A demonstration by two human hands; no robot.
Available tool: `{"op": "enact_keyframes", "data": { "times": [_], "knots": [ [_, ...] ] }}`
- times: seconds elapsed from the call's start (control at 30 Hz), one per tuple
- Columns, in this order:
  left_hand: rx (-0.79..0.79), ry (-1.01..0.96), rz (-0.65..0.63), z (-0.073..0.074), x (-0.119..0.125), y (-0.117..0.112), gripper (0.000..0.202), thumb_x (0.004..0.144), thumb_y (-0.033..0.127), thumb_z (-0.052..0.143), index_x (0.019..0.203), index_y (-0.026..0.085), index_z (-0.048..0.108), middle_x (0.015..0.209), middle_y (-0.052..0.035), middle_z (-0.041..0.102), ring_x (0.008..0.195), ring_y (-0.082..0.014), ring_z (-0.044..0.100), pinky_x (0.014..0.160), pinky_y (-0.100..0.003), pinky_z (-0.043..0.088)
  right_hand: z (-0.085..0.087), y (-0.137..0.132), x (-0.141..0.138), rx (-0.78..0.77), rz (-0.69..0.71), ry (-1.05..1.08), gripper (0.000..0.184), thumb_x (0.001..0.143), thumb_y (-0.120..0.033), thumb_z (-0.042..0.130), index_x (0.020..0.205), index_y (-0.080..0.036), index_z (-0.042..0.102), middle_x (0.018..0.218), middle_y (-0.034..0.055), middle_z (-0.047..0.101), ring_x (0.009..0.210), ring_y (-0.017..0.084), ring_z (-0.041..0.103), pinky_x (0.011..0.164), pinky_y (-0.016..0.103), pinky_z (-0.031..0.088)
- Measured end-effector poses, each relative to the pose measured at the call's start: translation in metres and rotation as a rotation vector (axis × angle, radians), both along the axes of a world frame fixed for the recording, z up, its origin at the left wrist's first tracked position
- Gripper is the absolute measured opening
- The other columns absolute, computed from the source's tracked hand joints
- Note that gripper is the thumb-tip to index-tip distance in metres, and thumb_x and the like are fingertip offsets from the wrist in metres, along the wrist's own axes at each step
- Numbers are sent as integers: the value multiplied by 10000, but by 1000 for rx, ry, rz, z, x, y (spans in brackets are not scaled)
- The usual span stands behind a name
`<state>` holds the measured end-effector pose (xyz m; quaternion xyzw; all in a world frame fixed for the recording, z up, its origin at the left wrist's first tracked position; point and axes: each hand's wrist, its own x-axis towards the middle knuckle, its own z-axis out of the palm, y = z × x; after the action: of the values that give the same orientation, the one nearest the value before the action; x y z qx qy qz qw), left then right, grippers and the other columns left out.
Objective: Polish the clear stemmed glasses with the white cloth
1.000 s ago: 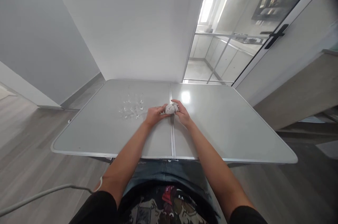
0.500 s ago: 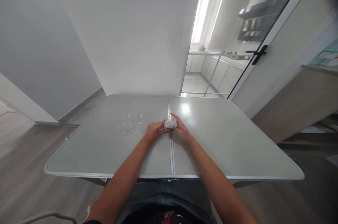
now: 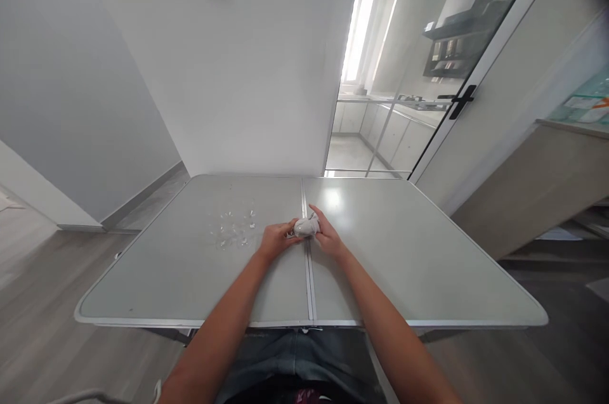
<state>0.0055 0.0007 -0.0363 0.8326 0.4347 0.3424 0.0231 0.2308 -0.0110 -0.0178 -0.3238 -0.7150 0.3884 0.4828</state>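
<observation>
Over the table's centre seam, my two hands meet around a small whitish bundle. My right hand (image 3: 329,236) has its fingers closed on a bunched, light grey-white cloth (image 3: 307,225), with one finger sticking up beside it. From the other side my left hand (image 3: 276,239) grips the bundle's left end, where a small clear, shiny part shows between thumb and fingers. Whether the cloth lies around or inside that clear part, I cannot tell. To the left, several clear, glinting pieces (image 3: 233,228) lie in a loose group on the tabletop.
The pale folding table (image 3: 409,264) has a metal rim and a metal strip (image 3: 310,290) down its middle. Behind it stand a white wall (image 3: 257,87) and a glazed door with a black handle (image 3: 462,101). A wooden shelf unit (image 3: 561,182) stands at the right.
The cloth has shifted in my hands, with more folds standing up at its right end. Both hands stay nearly in place; the whole view has tilted slightly.
</observation>
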Motion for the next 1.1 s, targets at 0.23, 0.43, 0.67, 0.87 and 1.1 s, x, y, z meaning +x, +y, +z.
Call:
{"op": "enact_keyframes", "data": {
  "times": [0.23, 0.43, 0.67, 0.87, 1.1],
  "knots": [
    [123, 89, 150, -3, 2, -4, 473, 893, 553, 658, 1274, 277, 707, 773, -77, 754, 642, -193, 657, 621, -286, 401, 0, 1, -4, -2, -74, -114, 936, 681, -74, 471, 1577, -286, 305, 888, 13, 602, 799, 208, 545, 868, 422, 507],
    [110, 55, 133, -2, 6, -4, 474, 894, 556, 655, 1272, 276, 709, 760, -52, 751, 635, -188, 654, 623, -289, 398, 6, -2, -4, -160, -22, 187, 887, 634, -109, 488, 1503, -271, 412, 895, 5, 572, 775, 185, 550, 754, 330, 499],
    [107, 27, 170, -4, 7, -2, 539, 892, 610, 626, 1282, 244, 695, 770, -60, 758, 644, -188, 665, 607, -280, 395, 4, -5, -5, 40, -172, -106, 827, 724, -93, 481, 1520, -304, 408, 1152, 70, 649, 1064, 267, 562, 983, 470, 454],
    [83, 71, 150, -2, 6, -2, 492, 862, 580, 685, 1250, 279, 715, 797, -56, 767, 626, -179, 650, 596, -272, 370, 6, 3, -4, -160, -61, 77, 696, 598, -115, 487, 1269, -235, 633, 876, 23, 627, 807, 204, 552, 764, 339, 475],
    [71, -83, 185, -2, 5, -1, 567, 840, 597, 705, 1267, 225, 705, 745, -25, 734, 604, -137, 631, 613, -237, 405, 18, -4, -3, -329, -181, 609, 748, 578, -124, 534, 1316, -242, 565, 809, -17, 587, 736, 162, 514, 650, 251, 393]
  ]
}}
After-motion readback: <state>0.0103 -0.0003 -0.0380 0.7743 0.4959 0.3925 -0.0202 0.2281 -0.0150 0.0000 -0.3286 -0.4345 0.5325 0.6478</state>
